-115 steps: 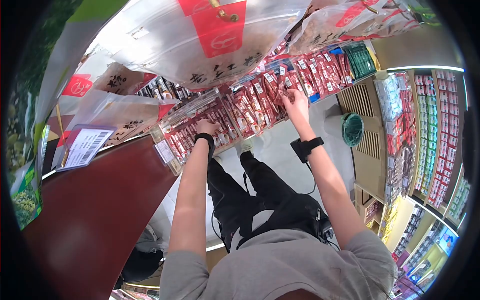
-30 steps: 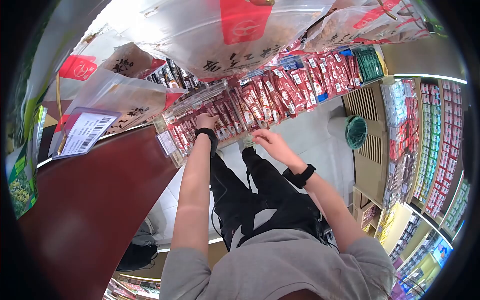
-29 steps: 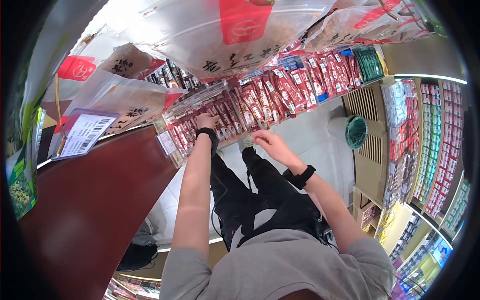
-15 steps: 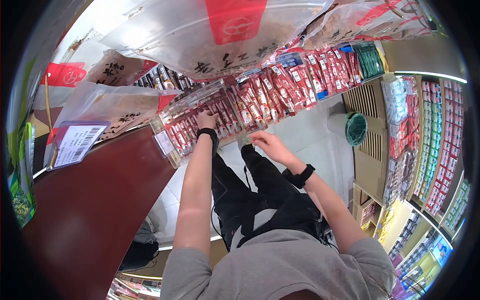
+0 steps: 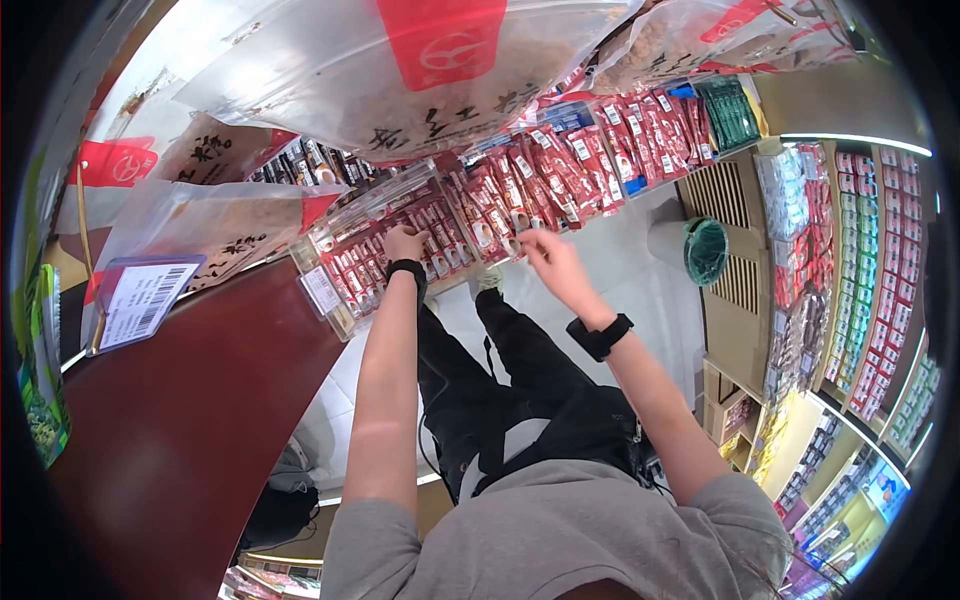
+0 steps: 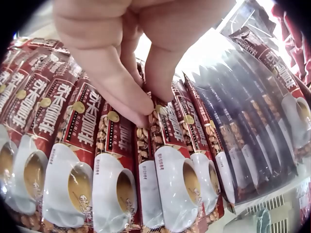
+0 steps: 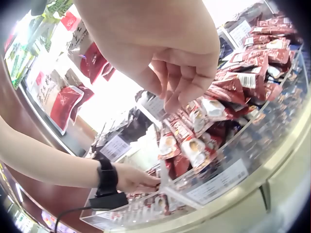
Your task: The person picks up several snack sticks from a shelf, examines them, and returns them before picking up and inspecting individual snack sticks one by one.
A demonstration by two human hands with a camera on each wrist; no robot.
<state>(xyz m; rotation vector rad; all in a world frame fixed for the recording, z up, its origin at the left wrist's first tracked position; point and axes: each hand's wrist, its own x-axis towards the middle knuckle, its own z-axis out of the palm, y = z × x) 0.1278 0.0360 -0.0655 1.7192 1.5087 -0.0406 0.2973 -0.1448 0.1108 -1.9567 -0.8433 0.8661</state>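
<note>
In the left wrist view, the thumb and fingertips of my left hand pinch the upper end of a red coffee sachet with a white cup printed on it. It stands in a row of similar coffee sachets. From the head view, this hand lies over the left clear bin. My right hand hovers at the front edge of the neighbouring bin, close to its red coffee packets. Its fingers are loosely curled with nothing seen between them, and in the right wrist view they hang above the sachets.
Large clear bags with red labels hang over the back of the bins. A dark red counter lies to the left. On the right stand a green-lined waste bin and shelves of packaged goods.
Earlier my right hand was over the packets farther right, then came down in front of the bins. Now it has risen a little towards the second bin. The left hand stays over the left bin.
</note>
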